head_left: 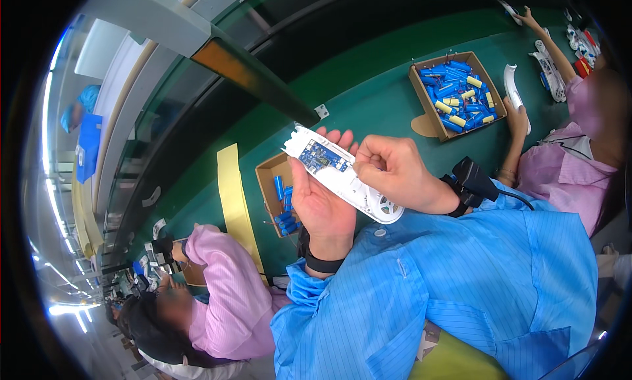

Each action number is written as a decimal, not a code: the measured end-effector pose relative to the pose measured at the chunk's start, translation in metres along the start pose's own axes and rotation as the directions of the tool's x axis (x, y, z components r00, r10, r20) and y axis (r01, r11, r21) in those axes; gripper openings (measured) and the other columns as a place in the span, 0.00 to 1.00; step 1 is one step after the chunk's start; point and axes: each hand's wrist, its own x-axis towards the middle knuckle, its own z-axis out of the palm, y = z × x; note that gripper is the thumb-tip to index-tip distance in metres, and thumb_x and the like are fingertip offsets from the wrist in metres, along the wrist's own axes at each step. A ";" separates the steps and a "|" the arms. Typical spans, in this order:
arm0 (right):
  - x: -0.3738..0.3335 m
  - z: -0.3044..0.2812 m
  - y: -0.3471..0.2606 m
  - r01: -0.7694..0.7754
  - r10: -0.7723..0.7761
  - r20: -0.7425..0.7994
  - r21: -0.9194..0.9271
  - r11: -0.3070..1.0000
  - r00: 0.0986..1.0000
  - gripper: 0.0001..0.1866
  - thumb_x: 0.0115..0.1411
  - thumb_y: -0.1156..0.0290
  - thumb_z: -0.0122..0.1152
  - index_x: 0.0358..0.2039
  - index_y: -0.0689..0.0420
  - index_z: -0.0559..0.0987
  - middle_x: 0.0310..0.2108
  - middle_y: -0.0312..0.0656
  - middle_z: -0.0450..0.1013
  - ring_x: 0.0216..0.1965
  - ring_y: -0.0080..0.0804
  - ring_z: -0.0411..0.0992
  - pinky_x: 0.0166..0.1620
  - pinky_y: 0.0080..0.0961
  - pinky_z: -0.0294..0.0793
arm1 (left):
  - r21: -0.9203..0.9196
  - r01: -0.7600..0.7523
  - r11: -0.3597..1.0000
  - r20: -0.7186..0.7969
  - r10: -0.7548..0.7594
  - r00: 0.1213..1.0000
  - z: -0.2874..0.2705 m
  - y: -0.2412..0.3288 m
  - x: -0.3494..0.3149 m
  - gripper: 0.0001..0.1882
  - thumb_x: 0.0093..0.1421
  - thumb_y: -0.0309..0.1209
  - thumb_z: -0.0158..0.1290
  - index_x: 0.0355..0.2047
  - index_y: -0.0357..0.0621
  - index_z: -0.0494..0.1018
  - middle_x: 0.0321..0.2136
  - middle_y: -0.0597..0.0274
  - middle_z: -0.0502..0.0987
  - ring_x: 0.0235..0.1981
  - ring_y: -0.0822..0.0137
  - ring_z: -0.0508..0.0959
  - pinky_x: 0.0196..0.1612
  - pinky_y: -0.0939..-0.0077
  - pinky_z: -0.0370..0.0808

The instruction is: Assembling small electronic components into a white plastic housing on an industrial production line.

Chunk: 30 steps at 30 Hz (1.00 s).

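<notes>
A long white plastic housing (342, 185) lies across the upturned palm of my left hand (321, 212), its fingers curled round the far side and the thumb along the near edge. A blue circuit board (324, 157) sits inside the housing's upper half. Toward its lower right end is a round spoked grille (386, 206). My right hand (399, 174) is closed, thumb and fingers pressed together at the housing's right edge beside the board. Whatever those fingers pinch, if anything, is hidden. Both wrists wear black bands.
On the green bench, a cardboard box (423, 98) of blue cylinders with yellow labels stands at far right. A smaller box (266, 180) with blue cylinders is left of my hands, near a yellow strip (237, 199). Pink-sleeved co-workers sit on both sides. A metal post (253, 71) slants overhead.
</notes>
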 end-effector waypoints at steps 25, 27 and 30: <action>0.002 0.000 0.004 -0.035 0.033 0.058 0.041 0.999 0.998 0.05 0.49 0.75 0.56 0.20 0.62 0.72 0.15 0.40 0.68 0.15 0.24 0.65 0.20 0.25 0.62 | 0.326 -0.125 0.937 0.023 0.124 0.992 0.009 -0.006 0.000 0.30 0.69 0.49 0.26 0.58 0.37 0.56 0.48 0.47 0.70 0.51 0.53 0.70 0.56 0.58 0.65; 0.000 0.002 0.006 0.057 -0.057 0.000 0.010 0.998 0.998 0.05 0.50 0.76 0.56 0.21 0.62 0.71 0.17 0.41 0.68 0.17 0.25 0.65 0.21 0.25 0.62 | 0.253 -0.120 0.960 0.040 0.113 0.993 0.007 -0.006 0.001 0.29 0.69 0.47 0.26 0.56 0.35 0.59 0.48 0.46 0.71 0.51 0.52 0.71 0.56 0.58 0.67; -0.001 0.002 0.010 0.099 -0.099 0.005 -0.018 0.995 0.995 0.05 0.51 0.76 0.56 0.22 0.62 0.71 0.20 0.42 0.68 0.19 0.27 0.66 0.22 0.25 0.63 | 0.298 -0.129 0.946 0.022 0.128 0.991 0.005 -0.008 0.001 0.29 0.69 0.48 0.26 0.56 0.36 0.59 0.47 0.47 0.71 0.50 0.52 0.71 0.55 0.59 0.67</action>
